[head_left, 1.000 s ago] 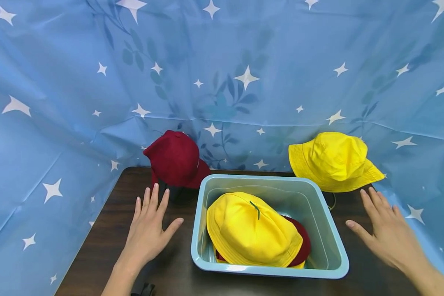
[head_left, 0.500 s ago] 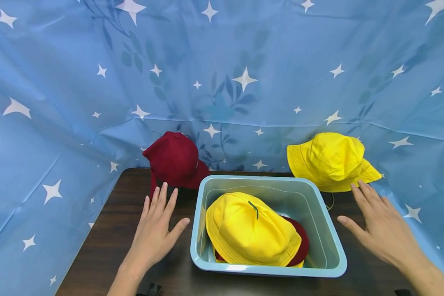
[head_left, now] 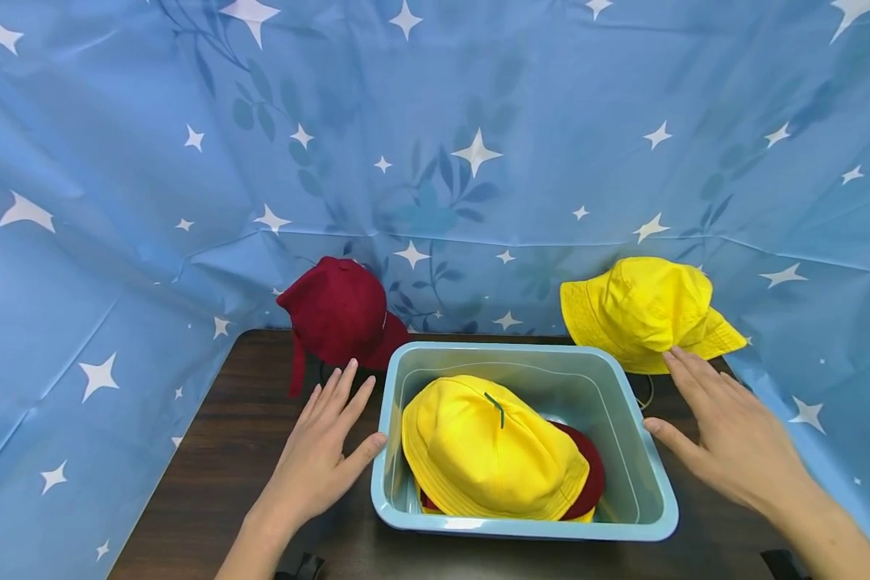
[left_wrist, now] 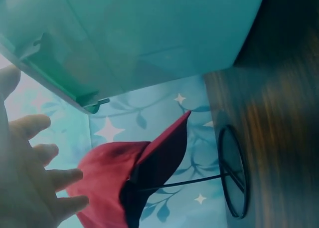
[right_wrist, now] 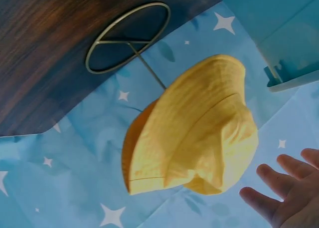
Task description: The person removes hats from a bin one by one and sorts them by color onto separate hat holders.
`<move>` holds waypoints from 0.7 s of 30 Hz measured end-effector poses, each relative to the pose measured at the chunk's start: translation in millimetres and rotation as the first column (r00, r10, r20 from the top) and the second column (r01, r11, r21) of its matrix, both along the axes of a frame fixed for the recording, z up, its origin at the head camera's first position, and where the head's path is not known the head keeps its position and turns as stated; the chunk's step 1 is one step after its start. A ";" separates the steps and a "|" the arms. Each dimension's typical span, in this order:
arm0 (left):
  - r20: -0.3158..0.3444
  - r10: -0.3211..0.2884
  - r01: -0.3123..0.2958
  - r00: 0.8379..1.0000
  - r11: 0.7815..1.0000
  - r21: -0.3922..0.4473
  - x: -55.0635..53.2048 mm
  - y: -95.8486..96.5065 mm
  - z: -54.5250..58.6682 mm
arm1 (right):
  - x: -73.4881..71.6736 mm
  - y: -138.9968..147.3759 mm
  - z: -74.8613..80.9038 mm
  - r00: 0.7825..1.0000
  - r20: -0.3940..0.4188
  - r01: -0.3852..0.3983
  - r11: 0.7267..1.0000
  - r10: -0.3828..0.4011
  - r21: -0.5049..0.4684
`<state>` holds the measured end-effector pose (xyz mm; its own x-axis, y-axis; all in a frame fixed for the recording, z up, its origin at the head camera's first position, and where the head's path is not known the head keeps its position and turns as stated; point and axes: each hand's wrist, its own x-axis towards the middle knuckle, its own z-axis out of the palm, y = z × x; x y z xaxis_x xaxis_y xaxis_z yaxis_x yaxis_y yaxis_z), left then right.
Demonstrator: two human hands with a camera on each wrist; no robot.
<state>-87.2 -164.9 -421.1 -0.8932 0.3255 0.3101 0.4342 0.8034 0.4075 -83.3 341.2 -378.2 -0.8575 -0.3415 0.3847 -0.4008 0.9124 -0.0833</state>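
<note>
My left hand (head_left: 326, 451) is held out with fingers spread, its thumb beside the left rim of a light blue plastic bin (head_left: 515, 532). My right hand (head_left: 728, 447) is spread the same way on the other side, thumb near the right rim. Whether either thumb touches the rim I cannot tell. Inside the bin lies a yellow bucket hat (head_left: 496, 451) with a green mark on its crown. Below it shows the maroon brim of a cap (head_left: 590, 475), and other parts are hidden. Both hands hold nothing.
A dark red cap (head_left: 341, 310) sits on a black wire stand (left_wrist: 199, 180) behind the bin at left. Another yellow hat (head_left: 645, 310) sits on a brass-coloured wire stand (right_wrist: 130, 42) at back right. A blue star-patterned curtain (head_left: 435, 121) hangs behind the dark wooden table (head_left: 203, 459).
Both hands have moved inward toward the bin, the left one to the right and the right one to the left. The bin and hats stay in place; the view shifts slightly.
</note>
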 end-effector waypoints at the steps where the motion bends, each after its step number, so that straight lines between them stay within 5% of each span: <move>1: -0.004 -0.005 0.005 1.000 1.000 0.004 -1.4 0.6 -0.2 | -0.3 -1.5 0.8 1.000 -0.003 -0.003 1.000 0.003 0.000; 21: -0.079 -0.130 0.137 0.988 0.986 0.090 -11.8 4.0 -16.3 | -11.6 -41.8 21.6 0.989 -0.032 -0.143 0.987 0.146 0.067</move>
